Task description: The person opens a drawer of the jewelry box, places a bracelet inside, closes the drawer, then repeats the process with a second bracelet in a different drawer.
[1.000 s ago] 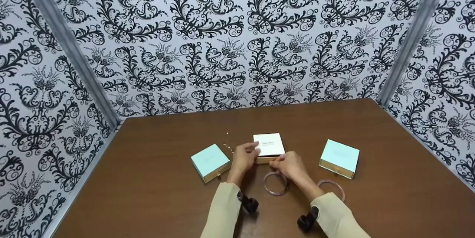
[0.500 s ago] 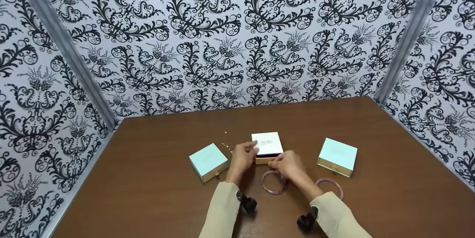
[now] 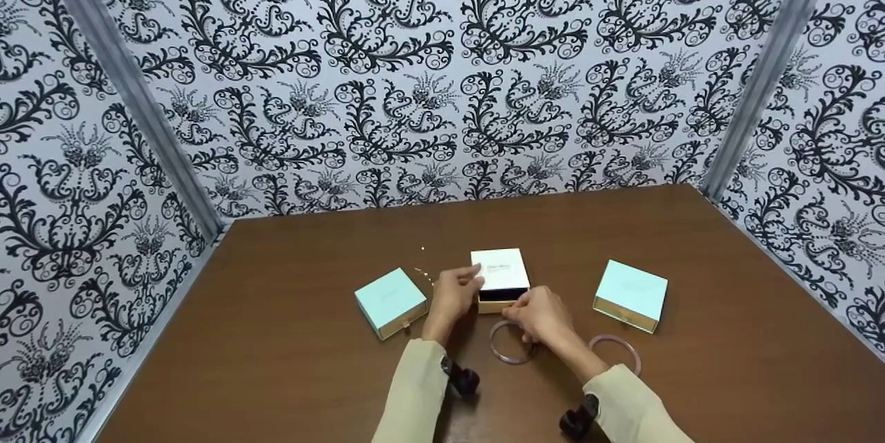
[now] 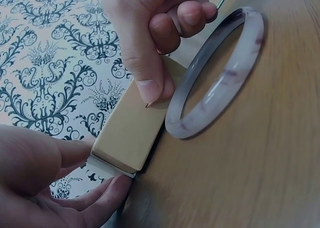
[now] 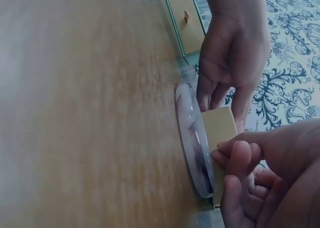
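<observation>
White box [image 3: 499,268] sat near the middle of the brown table [image 3: 311,374], well apart from the patterned wall [image 3: 415,118] behind, with a broad strip of wood between. Its gold-fronted drawer [image 4: 127,130] projected partway toward the person, a dark gap showing between lid edge and drawer front. Tightest room was on that side: a marbled bangle [image 4: 227,83] lay flat just in front of the drawer; whether the two touched could not be told. The left mint box [image 3: 391,298] stood at an angle beyond the left hand [image 3: 453,296], a thin beaded strand [image 3: 424,274] lying near its far corner, partly behind that hand. More wood separated the white box from the right mint box [image 3: 631,291]; a second bangle [image 3: 615,338] lay nearer the person, beside the right forearm. Pose: both forearms reached forward from below, converging on the box. Left hand gripped the box's left side between thumb and fingers. Right hand [image 3: 543,315] pinched a small pull tab [image 4: 147,106] at the drawer front, thumb against fingertips, tab mostly hidden; its remaining fingers curled in above the near bangle's rim.
</observation>
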Motion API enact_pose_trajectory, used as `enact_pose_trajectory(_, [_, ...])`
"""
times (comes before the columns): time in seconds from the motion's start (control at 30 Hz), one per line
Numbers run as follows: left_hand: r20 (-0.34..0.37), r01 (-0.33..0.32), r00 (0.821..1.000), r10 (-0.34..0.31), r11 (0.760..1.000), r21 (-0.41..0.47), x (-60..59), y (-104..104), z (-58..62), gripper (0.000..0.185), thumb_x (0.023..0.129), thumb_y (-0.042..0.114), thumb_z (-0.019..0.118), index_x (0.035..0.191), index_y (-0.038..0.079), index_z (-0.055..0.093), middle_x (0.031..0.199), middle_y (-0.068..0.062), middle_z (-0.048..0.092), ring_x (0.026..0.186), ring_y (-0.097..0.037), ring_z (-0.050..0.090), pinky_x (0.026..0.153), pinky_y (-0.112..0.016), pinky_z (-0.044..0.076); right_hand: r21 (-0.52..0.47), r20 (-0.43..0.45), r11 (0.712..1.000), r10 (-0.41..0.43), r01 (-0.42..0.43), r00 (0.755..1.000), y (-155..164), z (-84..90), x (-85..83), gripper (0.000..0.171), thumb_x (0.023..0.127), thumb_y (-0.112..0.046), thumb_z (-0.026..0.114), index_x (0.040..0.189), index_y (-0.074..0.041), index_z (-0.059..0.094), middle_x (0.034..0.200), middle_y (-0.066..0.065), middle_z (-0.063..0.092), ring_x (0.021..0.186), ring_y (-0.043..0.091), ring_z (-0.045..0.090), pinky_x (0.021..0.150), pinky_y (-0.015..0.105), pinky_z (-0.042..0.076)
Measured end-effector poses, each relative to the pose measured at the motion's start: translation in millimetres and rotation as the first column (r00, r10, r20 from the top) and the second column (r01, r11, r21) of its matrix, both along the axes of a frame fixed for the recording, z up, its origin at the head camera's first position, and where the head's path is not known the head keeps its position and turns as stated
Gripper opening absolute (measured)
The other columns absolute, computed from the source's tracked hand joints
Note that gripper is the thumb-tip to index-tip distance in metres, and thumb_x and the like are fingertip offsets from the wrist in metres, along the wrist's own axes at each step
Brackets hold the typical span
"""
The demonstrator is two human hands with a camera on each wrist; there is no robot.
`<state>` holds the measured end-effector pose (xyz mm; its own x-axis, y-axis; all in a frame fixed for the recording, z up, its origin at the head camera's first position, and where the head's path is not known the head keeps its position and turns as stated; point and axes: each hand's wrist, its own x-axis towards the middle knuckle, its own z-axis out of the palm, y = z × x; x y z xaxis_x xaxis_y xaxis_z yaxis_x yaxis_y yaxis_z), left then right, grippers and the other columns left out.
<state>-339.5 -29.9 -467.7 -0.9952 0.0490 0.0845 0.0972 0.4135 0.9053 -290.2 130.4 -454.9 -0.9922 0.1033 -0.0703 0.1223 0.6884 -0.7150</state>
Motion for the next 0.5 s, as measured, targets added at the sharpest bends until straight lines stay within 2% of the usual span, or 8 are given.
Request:
enact_pose_trajectory(0.3, [0.022,0.001,1.0,-0.002,1.0,0.02,-0.3,-0.9,0.5,0.03,0.097,0.015,0.065,0.126,0.012,0.07,0.122,-0.014,0.072,0.112,-0.025,0.069,0.086,-0.033,0.058,0.035,-0.012,0.999,0.0,0.0,1.0,0.9,0.7,4.6,0.021,0.086,-0.026,0.078,0.07,-0.013,0.076,0.053,-0.005,0.057,0.047,0.007,0.05,0.047,0.021,0.037])
enact_pose_trajectory(0.5, [0.043,0.001,0.999,-0.001,1.0,0.012,0.3,-1.5,2.6,0.03,0.098,0.017,0.065,0.127,0.014,0.07,0.125,-0.013,0.071,0.114,-0.025,0.068,0.087,-0.032,0.057,0.05,-0.027,0.999,0.007,-0.006,1.0,1.2,1.6,8.2,0.025,0.087,-0.026,0.078,0.066,-0.013,0.074,0.051,-0.006,0.055,0.044,0.006,0.049,0.045,0.02,0.034])
